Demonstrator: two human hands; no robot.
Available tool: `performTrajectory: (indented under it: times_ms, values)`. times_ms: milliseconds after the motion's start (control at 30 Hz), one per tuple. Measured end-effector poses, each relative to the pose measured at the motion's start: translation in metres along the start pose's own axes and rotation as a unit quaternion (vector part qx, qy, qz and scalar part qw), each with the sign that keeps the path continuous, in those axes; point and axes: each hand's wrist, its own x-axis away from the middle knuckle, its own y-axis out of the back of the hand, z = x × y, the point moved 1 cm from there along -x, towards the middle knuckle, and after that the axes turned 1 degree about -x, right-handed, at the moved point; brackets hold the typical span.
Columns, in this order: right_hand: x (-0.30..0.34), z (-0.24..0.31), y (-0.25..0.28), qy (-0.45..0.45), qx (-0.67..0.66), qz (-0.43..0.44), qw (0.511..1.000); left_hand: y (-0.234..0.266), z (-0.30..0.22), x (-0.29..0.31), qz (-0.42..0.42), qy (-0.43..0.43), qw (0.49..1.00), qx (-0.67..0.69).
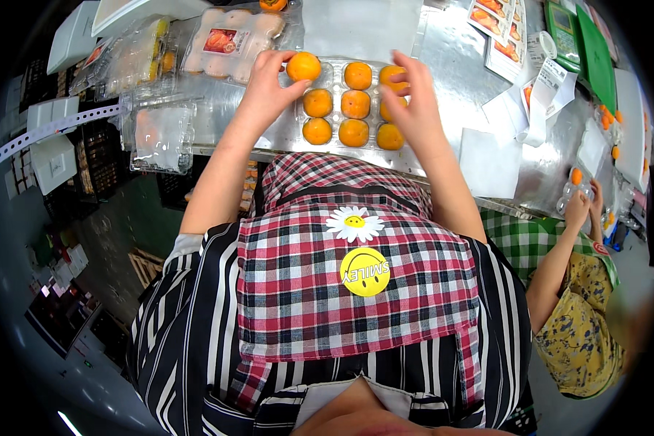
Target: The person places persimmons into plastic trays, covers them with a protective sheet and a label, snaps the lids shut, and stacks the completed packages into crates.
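A clear plastic tray (pixel 336 116) with rounded hollows lies in front of me, holding rows of orange persimmons (pixel 354 104). At its far left corner, my left hand (pixel 271 81) has thumb and fingertips about a persimmon (pixel 304 67), which looks raised above the others. My right hand (pixel 414 93) is over the right column, fingers apart and curved beside the far right persimmon (pixel 391 75). It partly covers that fruit and the one nearer me. Whether its fingertips touch either fruit is hard to tell.
Left of the tray are a packed persimmon box (pixel 232 43), more clear packages (pixel 134 58) and another package (pixel 163 138) at the table edge. Label sheets (pixel 503 33), a label roll (pixel 541 47) and a green device (pixel 563 33) lie right. A co-worker's hands (pixel 581 203) handle a tray farther right.
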Motion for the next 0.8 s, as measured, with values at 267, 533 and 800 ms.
performTrajectory:
  times_ms: [267,533,800]
  values:
    - [0.018,-0.046,0.039,-0.111,0.027,-0.055,0.992,-0.02,0.01,-0.012,0.048,-0.11,0.988,-0.098]
    - [0.027,-0.054,0.039,-0.13,0.014,-0.029,0.991,-0.019,0.012,-0.026,0.128,-0.106,0.985,-0.053]
    - [0.014,-0.048,0.027,-0.031,0.094,0.034,0.994,-0.022,0.008,-0.028,0.136,-0.088,0.983,-0.085]
